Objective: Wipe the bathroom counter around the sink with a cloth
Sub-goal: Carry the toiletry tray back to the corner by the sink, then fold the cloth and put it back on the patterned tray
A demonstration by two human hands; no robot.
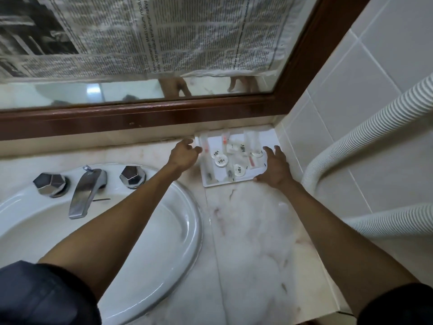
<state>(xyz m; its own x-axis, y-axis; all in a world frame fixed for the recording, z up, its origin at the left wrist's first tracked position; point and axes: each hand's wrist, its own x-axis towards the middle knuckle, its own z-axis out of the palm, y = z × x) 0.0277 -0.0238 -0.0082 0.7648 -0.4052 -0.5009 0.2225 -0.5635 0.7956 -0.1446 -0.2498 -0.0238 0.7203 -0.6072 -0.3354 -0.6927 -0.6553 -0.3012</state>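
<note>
A white tray (212, 181) sits in the back corner, hard against the dark wooden mirror frame (145, 118) on one side and the white tiled wall (365, 95) on the other. In the tray lie several round white packets (221, 160) with small dark emblems, and thin clear sachets with red markings (206, 146), all lying loosely across each other. Above the tray, sheets of newspaper (145, 36) cover most of the mirror, leaving a bare strip of glass along the bottom. Well to the side of the tray, a white ribbed hose (365, 141) curves down along the tiled wall.
</note>
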